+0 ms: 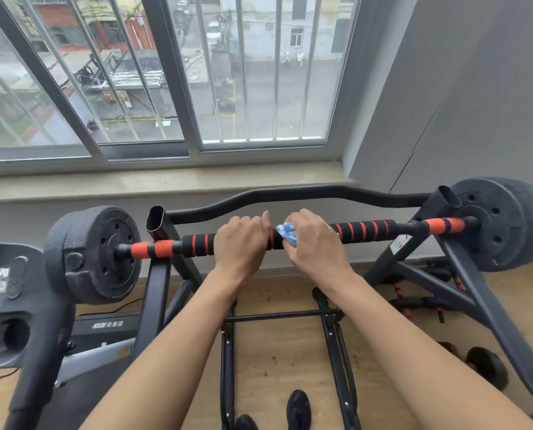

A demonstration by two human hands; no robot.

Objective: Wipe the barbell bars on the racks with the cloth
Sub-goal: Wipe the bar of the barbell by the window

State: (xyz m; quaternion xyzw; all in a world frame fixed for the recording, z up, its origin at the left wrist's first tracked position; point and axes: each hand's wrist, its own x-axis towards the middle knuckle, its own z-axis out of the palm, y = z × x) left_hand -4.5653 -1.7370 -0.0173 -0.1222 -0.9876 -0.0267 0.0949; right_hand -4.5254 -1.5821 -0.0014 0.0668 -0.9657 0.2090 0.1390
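A barbell bar with black and orange foam grip lies across a black rack, a black weight plate on each end. My left hand grips the bar just left of its middle, fingers curled over the top. Beside it, my right hand holds a blue and white cloth bunched against the bar; only a small part of the cloth shows between the two hands. A second, curved black bar lies on the rack behind.
A window with bars and a sill is just behind the rack. The left plate and right plate flank the rack. A treadmill stands at left. Dumbbells lie on the wooden floor at right. My shoes are below.
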